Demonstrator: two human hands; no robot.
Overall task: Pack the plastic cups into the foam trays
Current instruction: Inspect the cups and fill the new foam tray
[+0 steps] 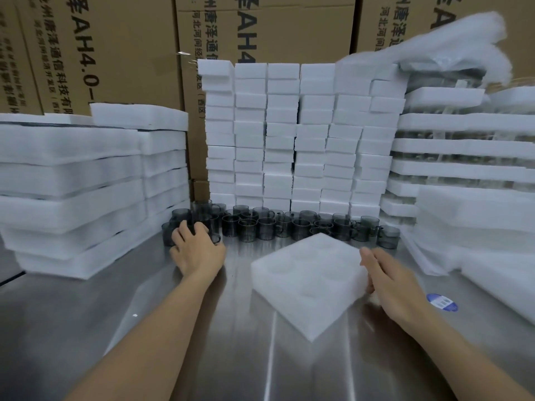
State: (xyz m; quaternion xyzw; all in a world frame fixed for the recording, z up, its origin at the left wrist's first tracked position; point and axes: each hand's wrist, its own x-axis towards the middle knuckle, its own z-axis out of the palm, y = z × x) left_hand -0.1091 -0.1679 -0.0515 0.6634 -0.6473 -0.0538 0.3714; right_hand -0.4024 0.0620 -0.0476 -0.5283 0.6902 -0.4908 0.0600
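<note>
Cups [278,227] line the far side of the surface [144,328]; the left hand [198,250] curls round one at the row's left end, while the right hand [390,282], fingers straight, touches the empty foam tray [307,282] lying nearer, between both hands.

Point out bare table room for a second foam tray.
The steel table is bare between the left foam stack and the foam tray, nearer than the left hand. A narrower strip holds the blue sticker, outside the right hand. The back is crowded with cups.

Foam tray [307,273] lies before cups [289,227], stacked foam blocks [292,134] behind.
</note>
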